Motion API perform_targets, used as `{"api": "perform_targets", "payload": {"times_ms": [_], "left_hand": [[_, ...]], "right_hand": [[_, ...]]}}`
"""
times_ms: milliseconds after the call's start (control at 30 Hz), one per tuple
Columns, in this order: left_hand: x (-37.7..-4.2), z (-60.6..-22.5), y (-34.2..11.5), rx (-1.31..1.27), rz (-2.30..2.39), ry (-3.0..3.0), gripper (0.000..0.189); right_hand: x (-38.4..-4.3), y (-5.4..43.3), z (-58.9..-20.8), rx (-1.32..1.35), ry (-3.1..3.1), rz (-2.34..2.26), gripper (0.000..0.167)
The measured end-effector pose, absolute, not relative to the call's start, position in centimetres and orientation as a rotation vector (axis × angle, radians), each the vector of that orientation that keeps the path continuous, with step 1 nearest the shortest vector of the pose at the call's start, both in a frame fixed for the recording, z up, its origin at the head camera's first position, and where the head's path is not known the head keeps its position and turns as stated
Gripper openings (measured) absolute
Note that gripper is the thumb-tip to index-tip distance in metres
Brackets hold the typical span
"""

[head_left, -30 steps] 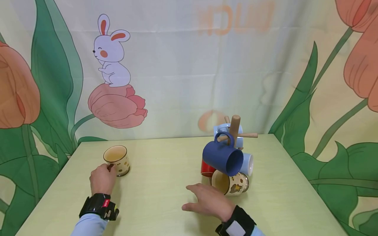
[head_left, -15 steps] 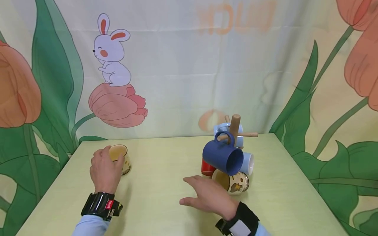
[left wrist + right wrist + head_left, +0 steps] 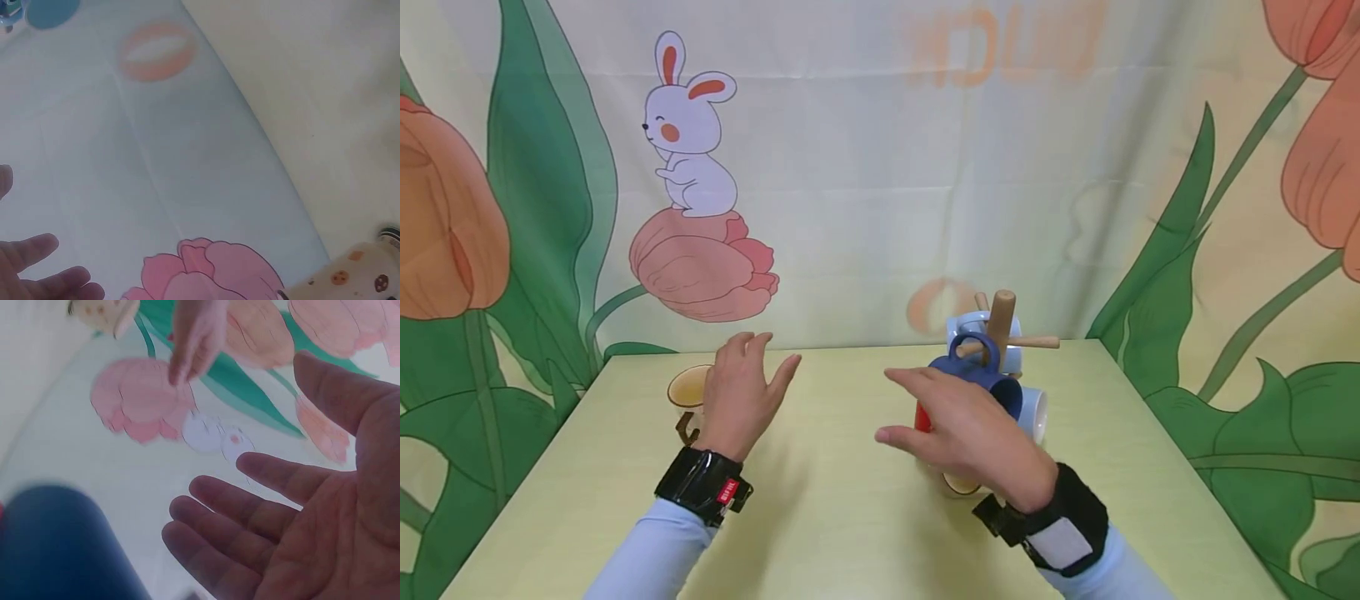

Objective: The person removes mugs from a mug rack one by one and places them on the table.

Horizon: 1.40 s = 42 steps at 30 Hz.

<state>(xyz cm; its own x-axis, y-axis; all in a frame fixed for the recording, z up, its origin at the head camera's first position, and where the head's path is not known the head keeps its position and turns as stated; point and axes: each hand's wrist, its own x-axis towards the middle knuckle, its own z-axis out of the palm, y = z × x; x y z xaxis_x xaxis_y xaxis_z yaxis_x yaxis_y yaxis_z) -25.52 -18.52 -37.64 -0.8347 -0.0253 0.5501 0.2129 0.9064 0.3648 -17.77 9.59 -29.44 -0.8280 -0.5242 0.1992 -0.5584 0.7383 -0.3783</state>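
Observation:
My left hand (image 3: 741,396) is raised over the table's left side, fingers spread, holding nothing. Beside it a cream mug with brown spots (image 3: 683,388) stands upright, its brown handle toward me and its right side hidden by the hand. My right hand (image 3: 973,429) hovers with extended fingers in front of a wooden mug tree (image 3: 1002,321), gripping nothing. Behind that hand a dark blue mug (image 3: 973,368) hangs by its handle from a peg; it looms close in the right wrist view (image 3: 59,544). A second cream mug (image 3: 961,485) is mostly covered by the right hand.
On or around the mug tree are a light blue mug (image 3: 1012,360) high at the back, another light blue mug (image 3: 1035,412) lower right, and a red mug (image 3: 922,418) at the left. One wooden peg (image 3: 1037,342) sticks out to the right. A printed curtain (image 3: 850,208) hangs behind the table.
My left hand has let go of the cream mug's handle, passed over the mug and moved to its right. The right hand has risen and now covers more of the hanging mugs.

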Motion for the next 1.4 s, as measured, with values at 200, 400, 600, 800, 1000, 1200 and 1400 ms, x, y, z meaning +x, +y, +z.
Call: {"api": "perform_targets", "payload": {"times_ms": [200, 400, 600, 800, 1000, 1200, 1400], "left_hand": [[-25.8, -35.9, -15.6, -0.28, -0.578, -2.524, 0.061], [-26.1, -34.7, -12.7, -0.391, -0.578, -2.528, 0.059], [-26.1, -33.6, -10.2, -0.496, -0.576, -2.538, 0.06], [-25.9, -32.4, -7.1, -0.616, -0.54, -2.556, 0.061], [-25.9, -31.5, -4.1, -0.742, -0.479, -2.583, 0.058], [-25.9, -31.0, -2.4, -0.919, -0.383, -2.607, 0.043], [-25.6, -30.9, -1.7, -0.943, -0.332, -2.614, 0.037]], "right_hand": [[-18.7, 12.5, -26.6, 0.779, -2.74, 0.723, 0.063], [-19.3, 15.8, -24.9, 0.604, -2.667, 0.745, 0.056], [-20.5, 18.5, -25.6, 0.425, -2.624, 0.744, 0.051], [-22.4, 20.2, -27.7, 0.34, -2.659, 0.686, 0.049], [-23.4, 21.4, -29.8, 0.302, -2.666, 0.698, 0.042], [-23.8, 21.9, -30.7, 0.288, -2.646, 0.911, 0.043], [-24.7, 22.4, -31.3, 0.263, -2.621, 1.086, 0.04]]}}
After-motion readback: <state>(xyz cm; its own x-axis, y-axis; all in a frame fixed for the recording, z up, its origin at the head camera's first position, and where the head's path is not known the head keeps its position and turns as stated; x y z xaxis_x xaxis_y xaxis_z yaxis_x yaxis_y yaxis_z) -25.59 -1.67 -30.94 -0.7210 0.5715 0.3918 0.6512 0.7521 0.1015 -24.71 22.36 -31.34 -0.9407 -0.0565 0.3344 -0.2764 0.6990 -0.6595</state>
